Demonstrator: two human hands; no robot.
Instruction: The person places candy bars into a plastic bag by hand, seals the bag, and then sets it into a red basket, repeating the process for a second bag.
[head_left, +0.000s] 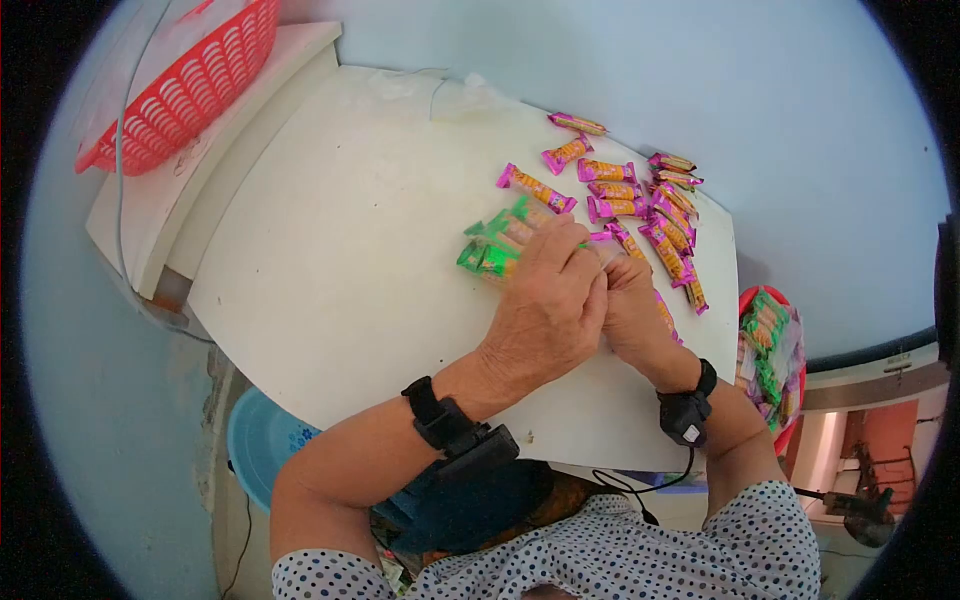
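My left hand [550, 300] is closed over a clear plastic bag of green-wrapped snack bars [495, 245], whose green ends stick out to the left of my fingers. Pressed up beside it, my right hand [640, 310] has its fingers pinched on the whitish, see-through end of the bag. My fingers hide most of that end. Just beyond my hands lie several pink-and-orange wrapped snack bars [607, 172], loose on the white table [340, 220]. One pink-wrapped bar [537, 188] lies close to the bag, and another is partly covered by my right hand.
A red plastic basket [190, 105] stands on a raised white ledge at the far left. Right of the table, a red container holds green-wrapped packs [765, 330]. A blue basin [258, 440] is below the left edge. The wall borders the table's back.
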